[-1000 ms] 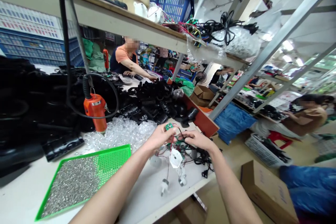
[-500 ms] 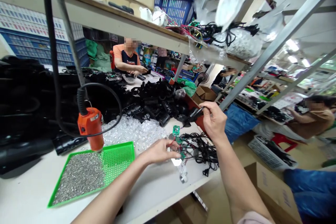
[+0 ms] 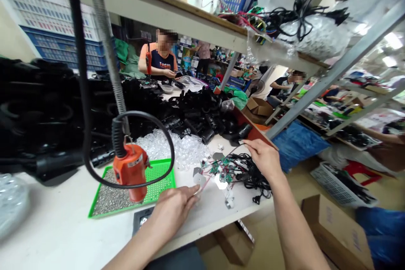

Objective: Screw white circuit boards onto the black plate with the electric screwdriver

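Observation:
My left hand [image 3: 175, 206] is closed over the white tabletop, its thumb and forefinger pinched on thin red and white wires [image 3: 206, 182]. A round translucent disc [image 3: 199, 179] lies just beyond those fingertips. At the right, my right hand [image 3: 263, 158] pinches a black cable [image 3: 234, 148], which runs down to the left. Between the hands lie small green circuit boards [image 3: 224, 163] with tangled wires, and a white plate [image 3: 220, 182]. Coiled black power cords [image 3: 253, 173] are heaped below my right hand, with a plug near the table edge.
An orange power screwdriver [image 3: 131, 173] hangs over a green tray [image 3: 161, 177] of small metal screws. Clear plastic parts [image 3: 177, 145] and piled black housings [image 3: 202, 120] lie behind. A shelf [image 3: 190, 12] crosses overhead. A co-worker [image 3: 161, 57] sits opposite.
My left hand has drawn back from the circuit boards, leftward and nearer. My right hand is lower against the table, with a cable stretching from its fingers. The camera view has shifted.

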A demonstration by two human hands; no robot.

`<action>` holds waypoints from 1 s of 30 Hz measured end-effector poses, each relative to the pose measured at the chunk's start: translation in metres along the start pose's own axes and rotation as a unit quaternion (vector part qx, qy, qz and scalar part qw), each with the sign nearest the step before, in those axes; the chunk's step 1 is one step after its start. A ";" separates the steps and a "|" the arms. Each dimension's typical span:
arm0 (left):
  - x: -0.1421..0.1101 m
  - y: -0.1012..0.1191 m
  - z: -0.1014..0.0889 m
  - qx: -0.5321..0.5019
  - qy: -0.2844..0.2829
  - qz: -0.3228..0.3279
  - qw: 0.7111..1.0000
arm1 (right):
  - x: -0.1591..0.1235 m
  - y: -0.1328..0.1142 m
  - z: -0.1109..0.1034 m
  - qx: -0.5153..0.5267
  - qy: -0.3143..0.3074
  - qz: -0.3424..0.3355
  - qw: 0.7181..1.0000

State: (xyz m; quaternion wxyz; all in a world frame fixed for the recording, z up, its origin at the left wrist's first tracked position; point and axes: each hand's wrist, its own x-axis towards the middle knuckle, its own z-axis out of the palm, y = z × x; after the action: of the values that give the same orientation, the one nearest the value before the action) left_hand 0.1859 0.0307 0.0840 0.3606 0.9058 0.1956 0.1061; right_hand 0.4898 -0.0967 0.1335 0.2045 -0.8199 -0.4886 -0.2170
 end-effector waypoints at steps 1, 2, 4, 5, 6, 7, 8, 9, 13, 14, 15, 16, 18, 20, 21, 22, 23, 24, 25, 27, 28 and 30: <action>-0.003 0.002 -0.004 -0.018 0.006 -0.017 1.000 | -0.004 -0.002 0.006 -0.009 -0.036 -0.008 0.999; -0.005 0.003 -0.007 -0.043 0.014 -0.032 0.998 | -0.008 -0.007 0.011 -0.009 -0.067 -0.020 0.998; -0.007 0.003 -0.010 -0.094 0.040 -0.050 0.994 | -0.021 -0.029 0.022 0.049 -0.117 -0.055 0.990; -0.007 0.001 -0.009 -0.115 0.051 -0.052 0.991 | -0.030 -0.046 0.027 0.115 -0.142 -0.071 0.981; -0.008 -0.002 -0.007 -0.134 0.061 -0.047 0.988 | -0.042 -0.066 0.033 0.200 -0.168 -0.083 0.962; -0.009 -0.006 -0.004 -0.154 0.069 -0.043 0.985 | -0.056 -0.087 0.039 0.302 -0.211 -0.088 0.925; -0.011 -0.011 -0.001 -0.176 0.078 -0.048 0.980 | -0.072 -0.109 0.046 0.398 -0.257 -0.084 0.877; -0.013 -0.017 0.003 -0.198 0.089 -0.064 0.974 | -0.088 -0.131 0.052 0.469 -0.288 -0.077 0.831; -0.035 -0.043 0.019 -0.306 0.154 -0.177 0.923 | -0.147 -0.191 0.074 0.529 -0.235 0.000 0.815; -0.044 -0.049 0.023 -0.339 0.167 -0.199 0.904 | -0.157 -0.200 0.077 0.507 -0.195 -0.009 0.840; -0.053 -0.054 0.026 -0.372 0.176 -0.217 0.885 | -0.165 -0.206 0.079 0.476 -0.154 -0.039 0.865; -0.064 -0.059 0.029 -0.399 0.179 -0.234 0.868 | -0.171 -0.210 0.079 0.439 -0.116 -0.087 0.886; -0.087 -0.066 0.033 -0.427 0.158 -0.270 0.849 | -0.177 -0.216 0.078 0.364 -0.063 -0.198 0.908; -0.110 -0.072 0.033 -0.397 0.143 -0.298 0.856 | -0.179 -0.218 0.076 0.310 -0.040 -0.263 0.913; -0.121 -0.075 0.031 -0.350 0.153 -0.302 0.874 | -0.179 -0.219 0.076 0.294 -0.035 -0.269 0.917; -0.130 -0.078 0.028 -0.283 0.175 -0.294 0.896 | -0.179 -0.220 0.076 0.281 -0.031 -0.266 0.922; -0.137 -0.083 0.025 -0.205 0.198 -0.275 0.918 | -0.178 -0.221 0.078 0.273 -0.024 -0.258 0.927; -0.142 -0.089 0.023 -0.129 0.209 -0.246 0.938 | -0.177 -0.223 0.080 0.266 -0.017 -0.249 0.931; -0.145 -0.095 0.021 -0.066 0.204 -0.212 0.953 | -0.175 -0.225 0.083 0.259 -0.010 -0.244 0.935; -0.145 -0.109 0.022 0.009 0.157 -0.153 0.976 | -0.174 -0.229 0.091 0.233 -0.005 -0.246 0.941; -0.143 -0.115 0.024 0.027 0.131 -0.135 0.982 | -0.175 -0.231 0.095 0.214 -0.006 -0.254 0.943; -0.138 -0.124 0.029 0.045 0.106 -0.118 0.986 | -0.177 -0.235 0.102 0.165 -0.017 -0.275 0.947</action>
State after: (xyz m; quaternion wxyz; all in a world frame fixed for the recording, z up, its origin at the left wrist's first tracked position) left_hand 0.0370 0.0358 -0.0304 0.3070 0.8752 0.3429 0.1492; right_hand 0.2210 -0.0642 -0.0196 0.2604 -0.6120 -0.7278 -0.1670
